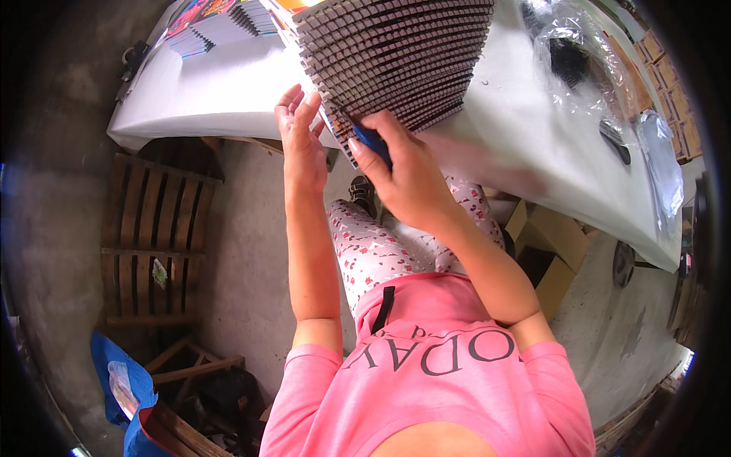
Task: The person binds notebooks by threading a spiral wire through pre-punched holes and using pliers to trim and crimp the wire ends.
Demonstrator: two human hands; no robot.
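Observation:
A tall stack of spiral-bound notebooks [396,57] stands at the near edge of the white-covered table, its rows of dark coils facing me. My right hand [403,171] is closed around blue-handled pliers [372,145], whose dark tip reaches the coils at the stack's lower left corner. Just left of that corner, my left hand [299,129] is raised with its fingers apart and slightly curled, holding nothing. Whether its fingertips touch the notebooks' edge I cannot tell.
More spiral-bound books [221,27] lie at the table's far left. Clear plastic wrap [567,57] covers something dark at the right, near a black-handled object [615,142]. An open cardboard box [552,236] sits under the table [190,99]; a wooden pallet [156,236] stands left.

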